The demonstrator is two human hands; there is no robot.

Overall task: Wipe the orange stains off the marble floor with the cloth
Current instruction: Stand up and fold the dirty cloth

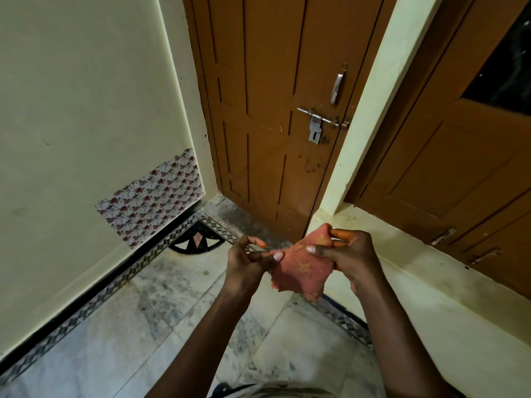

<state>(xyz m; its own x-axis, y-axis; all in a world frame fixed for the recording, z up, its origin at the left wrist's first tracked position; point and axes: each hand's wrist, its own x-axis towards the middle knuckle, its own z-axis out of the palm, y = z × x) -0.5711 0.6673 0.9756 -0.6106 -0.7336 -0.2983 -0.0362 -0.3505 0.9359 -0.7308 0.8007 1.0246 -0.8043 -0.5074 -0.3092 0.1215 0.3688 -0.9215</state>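
A small reddish-orange cloth (301,271) with frayed edges and faint yellow marks is held up in the air between both hands. My left hand (250,261) pinches its left edge with thumb and fingers. My right hand (347,254) pinches its upper right part, thumb on the front. The cloth is stretched out above the grey-veined marble floor (149,320). No orange stain is plainly visible on the floor from here.
A brown wooden door (270,110) with a metal latch (319,122) stands ahead. A second brown door (465,156) is to the right, behind a pale raised ledge (431,305). A cream wall with a patterned patch (152,196) runs on the left, above a patterned floor border (129,274).
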